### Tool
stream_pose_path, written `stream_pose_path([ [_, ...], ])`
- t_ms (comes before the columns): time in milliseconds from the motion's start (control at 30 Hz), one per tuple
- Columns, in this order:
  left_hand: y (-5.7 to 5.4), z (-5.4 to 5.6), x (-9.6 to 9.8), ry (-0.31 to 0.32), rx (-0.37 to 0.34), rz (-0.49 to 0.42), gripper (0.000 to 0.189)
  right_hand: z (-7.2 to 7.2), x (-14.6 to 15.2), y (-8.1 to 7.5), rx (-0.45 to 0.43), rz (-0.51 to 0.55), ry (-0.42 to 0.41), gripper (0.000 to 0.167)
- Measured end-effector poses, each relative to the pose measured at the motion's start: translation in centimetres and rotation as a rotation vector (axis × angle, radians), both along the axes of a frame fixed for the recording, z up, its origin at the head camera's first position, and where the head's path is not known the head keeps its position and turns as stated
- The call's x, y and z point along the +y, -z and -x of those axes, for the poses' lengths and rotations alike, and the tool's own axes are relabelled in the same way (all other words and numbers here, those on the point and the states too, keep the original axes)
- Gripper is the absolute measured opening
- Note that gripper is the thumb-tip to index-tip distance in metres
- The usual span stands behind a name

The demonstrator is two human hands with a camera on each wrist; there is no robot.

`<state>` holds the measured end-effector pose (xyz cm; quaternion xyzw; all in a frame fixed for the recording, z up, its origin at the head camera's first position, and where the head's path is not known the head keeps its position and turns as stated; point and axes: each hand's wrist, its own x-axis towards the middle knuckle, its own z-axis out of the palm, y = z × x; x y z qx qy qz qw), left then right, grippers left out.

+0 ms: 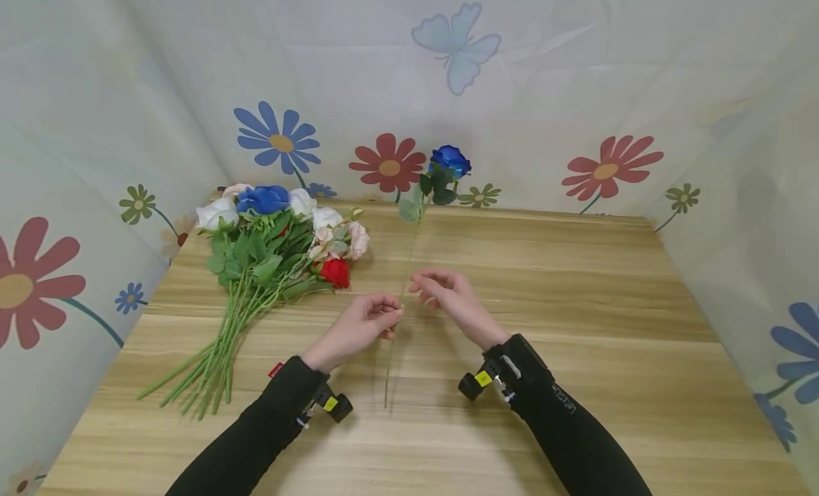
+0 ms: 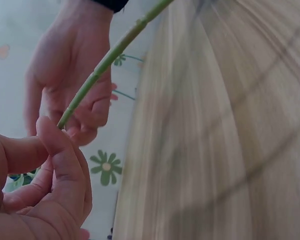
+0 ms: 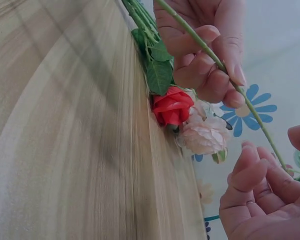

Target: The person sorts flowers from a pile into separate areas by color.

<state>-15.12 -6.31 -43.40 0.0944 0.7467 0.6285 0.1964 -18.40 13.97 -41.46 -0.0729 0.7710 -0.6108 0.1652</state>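
Between finger and thumb, my left hand [image 1: 358,324] pinches the thin green stem of a single blue rose [image 1: 451,160]. The bloom points away toward the back wall, and the bare stem end [image 1: 387,382] hangs over the table. My right hand [image 1: 453,302] is just right of the stem, fingers loosely bent and thumb apart. In the right wrist view the stem [image 3: 262,125] passes close by the right fingertips; whether they touch it I cannot tell. In the left wrist view the stem [image 2: 117,50] rises from the left fingers.
On the left of the wooden table [image 1: 544,283] lies a bunch of flowers, its green stems [image 1: 233,325] toward the front. It includes a blue rose [image 1: 263,199], a red rose [image 1: 335,272], and white and pale pink blooms. A flower-printed cloth [image 1: 544,112] surrounds the table's back and sides.
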Motion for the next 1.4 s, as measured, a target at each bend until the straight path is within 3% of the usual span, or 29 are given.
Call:
stream_pose_path([
  [233, 0.6, -0.2, 2.3, 0.013, -0.016, -0.061, 0.027, 0.3, 0.1, 0.0, 0.040, 0.009, 0.079, 0.041],
  [433, 1.2, -0.3, 4.0, 0.005, -0.036, -0.108, 0.025, 0.5, 0.3, 0.1, 0.021, 0.012, 0.144, 0.037],
  [833, 1.8, -0.5, 5.0, 0.050, -0.009, -0.059, 0.027, 0.7, 1.3, 0.4, 0.063, -0.037, 0.140, 0.026],
  [1000, 1.7, -0.6, 4.8, 0.062, -0.003, -0.042, 0.031, 0.8, 2.1, 0.6, 0.117, -0.123, 0.124, 0.023],
  [1167, 1.9, -0.5, 4.0, 0.061, 0.096, 0.055, 0.033, 0.6, 3.2, 0.7, 0.174, -0.214, 0.077, 0.021],
  [1400, 1.7, -0.4, 2.7, 0.000, 0.327, 0.318, 0.033, 0.8, 5.2, 0.7, 0.171, -0.306, 0.038, 0.021],
])
